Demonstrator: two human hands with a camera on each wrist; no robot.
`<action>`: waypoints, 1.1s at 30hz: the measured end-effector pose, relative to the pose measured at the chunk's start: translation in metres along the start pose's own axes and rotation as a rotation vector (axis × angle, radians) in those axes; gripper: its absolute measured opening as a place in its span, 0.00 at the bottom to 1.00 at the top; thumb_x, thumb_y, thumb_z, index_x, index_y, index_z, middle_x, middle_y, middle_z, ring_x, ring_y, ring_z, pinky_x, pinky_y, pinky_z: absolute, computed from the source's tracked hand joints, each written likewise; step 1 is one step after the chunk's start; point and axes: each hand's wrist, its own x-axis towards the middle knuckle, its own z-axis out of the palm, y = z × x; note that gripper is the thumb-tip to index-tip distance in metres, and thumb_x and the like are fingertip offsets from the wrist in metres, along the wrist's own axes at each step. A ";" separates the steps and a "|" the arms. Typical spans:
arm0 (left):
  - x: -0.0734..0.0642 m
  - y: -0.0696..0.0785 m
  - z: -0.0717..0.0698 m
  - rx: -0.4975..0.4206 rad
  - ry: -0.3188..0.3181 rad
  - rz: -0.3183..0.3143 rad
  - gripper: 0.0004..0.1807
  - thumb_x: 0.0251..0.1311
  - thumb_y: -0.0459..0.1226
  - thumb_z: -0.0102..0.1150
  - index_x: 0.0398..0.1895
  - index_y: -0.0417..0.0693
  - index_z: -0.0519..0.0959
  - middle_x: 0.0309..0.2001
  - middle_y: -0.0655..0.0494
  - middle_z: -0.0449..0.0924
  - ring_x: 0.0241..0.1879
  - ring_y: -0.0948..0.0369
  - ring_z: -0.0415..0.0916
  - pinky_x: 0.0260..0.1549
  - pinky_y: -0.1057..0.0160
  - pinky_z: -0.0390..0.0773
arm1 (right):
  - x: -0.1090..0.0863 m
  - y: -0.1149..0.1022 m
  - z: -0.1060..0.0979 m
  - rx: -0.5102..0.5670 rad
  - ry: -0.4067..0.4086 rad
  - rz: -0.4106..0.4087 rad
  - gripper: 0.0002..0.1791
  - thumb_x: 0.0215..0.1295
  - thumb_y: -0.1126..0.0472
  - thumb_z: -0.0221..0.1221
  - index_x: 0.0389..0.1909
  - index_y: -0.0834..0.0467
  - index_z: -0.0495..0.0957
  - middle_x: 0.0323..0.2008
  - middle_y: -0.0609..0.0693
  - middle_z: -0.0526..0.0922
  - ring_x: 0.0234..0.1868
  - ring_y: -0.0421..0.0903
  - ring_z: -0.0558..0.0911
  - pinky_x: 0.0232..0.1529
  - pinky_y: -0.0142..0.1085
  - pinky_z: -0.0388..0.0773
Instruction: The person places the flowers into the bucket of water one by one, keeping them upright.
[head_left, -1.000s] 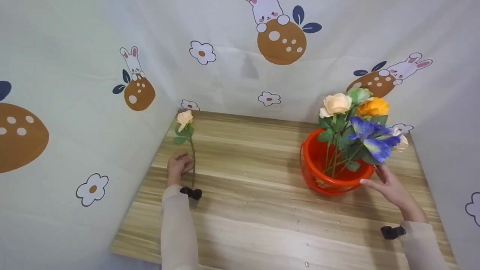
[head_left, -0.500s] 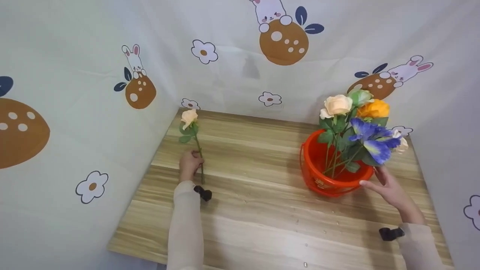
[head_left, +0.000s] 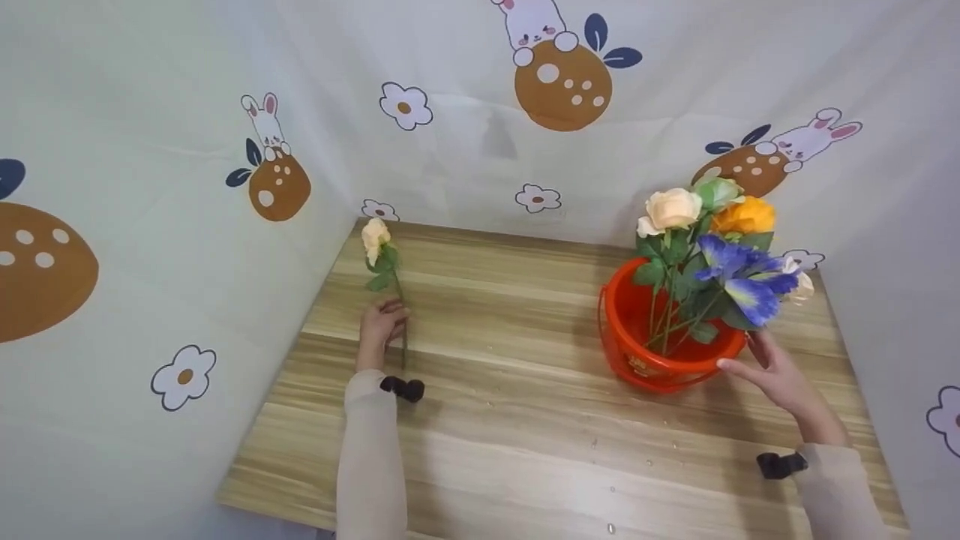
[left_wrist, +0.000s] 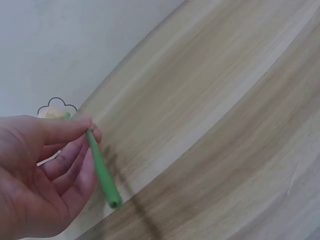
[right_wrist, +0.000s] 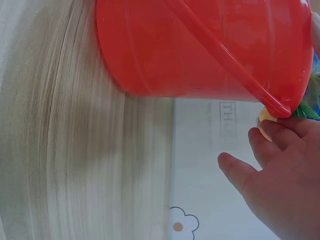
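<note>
In the head view my left hand (head_left: 381, 324) pinches the thin green stem of a pale peach rose (head_left: 375, 238) at the table's left side. The left wrist view shows the stem's cut end (left_wrist: 106, 180) poking out from between thumb and fingertips; the bloom is mostly hidden behind the hand. At the right, my right hand (head_left: 784, 379) touches the rim of a red bucket (head_left: 637, 367), thumb at the front and fingers extended along its outer side. Inside the bucket stand several flowers: a peach rose (head_left: 673, 210), an orange bloom (head_left: 746, 216) and a blue-purple iris (head_left: 739, 274) among them.
A wood-grain table (head_left: 495, 360) carries everything, with small droplet-like specks near its front. Light cloth (head_left: 465, 150) printed with rabbits and flowers encloses its back and sides. The bucket's red handle (right_wrist: 220, 52) hangs down along its side.
My left hand has shifted slightly right with the rose, and the bloom has turned a little. My right hand and the bucket stay in place.
</note>
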 end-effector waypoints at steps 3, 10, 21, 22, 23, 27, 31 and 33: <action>-0.002 0.004 0.003 -0.068 0.019 0.012 0.28 0.60 0.28 0.57 0.65 0.41 0.67 0.59 0.41 0.70 0.45 0.58 0.76 0.43 0.63 0.78 | 0.000 -0.001 0.000 0.015 0.000 -0.001 0.48 0.60 0.72 0.59 0.74 0.54 0.41 0.73 0.61 0.44 0.66 0.27 0.53 0.62 0.15 0.54; -0.013 0.023 0.014 -0.123 -0.025 0.108 0.28 0.56 0.26 0.61 0.62 0.42 0.69 0.51 0.43 0.75 0.35 0.63 0.79 0.34 0.67 0.79 | -0.001 -0.003 0.001 0.050 0.008 -0.026 0.48 0.59 0.75 0.58 0.74 0.58 0.41 0.72 0.66 0.43 0.67 0.30 0.53 0.62 0.15 0.54; -0.044 0.057 0.034 -0.178 -0.167 0.248 0.28 0.55 0.27 0.62 0.61 0.42 0.70 0.42 0.52 0.78 0.35 0.66 0.78 0.41 0.60 0.79 | 0.000 -0.004 0.001 0.052 -0.003 -0.024 0.48 0.59 0.75 0.58 0.74 0.55 0.42 0.73 0.63 0.43 0.68 0.29 0.52 0.62 0.14 0.53; -0.047 0.059 0.035 -0.184 -0.179 0.260 0.28 0.55 0.27 0.62 0.61 0.42 0.70 0.41 0.53 0.78 0.34 0.66 0.78 0.39 0.61 0.79 | 0.000 -0.004 0.000 0.048 -0.003 -0.022 0.48 0.59 0.75 0.58 0.74 0.55 0.42 0.73 0.62 0.43 0.67 0.28 0.52 0.62 0.14 0.53; -0.049 0.062 0.038 -0.192 -0.185 0.273 0.27 0.55 0.26 0.62 0.61 0.41 0.70 0.39 0.54 0.77 0.33 0.66 0.78 0.37 0.61 0.79 | 0.000 -0.004 0.000 0.046 -0.002 -0.020 0.48 0.59 0.74 0.58 0.74 0.56 0.42 0.73 0.62 0.44 0.67 0.28 0.52 0.62 0.14 0.53; -0.060 0.072 0.047 -0.205 -0.218 0.321 0.27 0.55 0.24 0.61 0.60 0.38 0.70 0.37 0.55 0.77 0.31 0.65 0.78 0.34 0.61 0.80 | -0.001 -0.004 0.000 0.021 0.004 0.004 0.46 0.60 0.72 0.59 0.74 0.56 0.43 0.74 0.59 0.45 0.66 0.27 0.53 0.61 0.14 0.53; -0.073 0.081 0.058 -0.214 -0.233 0.370 0.26 0.54 0.23 0.61 0.58 0.38 0.71 0.36 0.55 0.77 0.30 0.63 0.78 0.31 0.62 0.81 | -0.002 -0.005 0.000 0.001 0.005 0.021 0.45 0.61 0.70 0.59 0.74 0.56 0.44 0.74 0.60 0.45 0.66 0.27 0.53 0.60 0.13 0.53; -0.080 0.086 0.063 -0.212 -0.242 0.399 0.25 0.53 0.23 0.61 0.57 0.39 0.73 0.36 0.55 0.76 0.30 0.63 0.77 0.30 0.63 0.81 | -0.002 -0.005 0.000 -0.002 0.003 0.022 0.45 0.61 0.70 0.59 0.74 0.57 0.44 0.73 0.62 0.45 0.66 0.26 0.53 0.60 0.12 0.53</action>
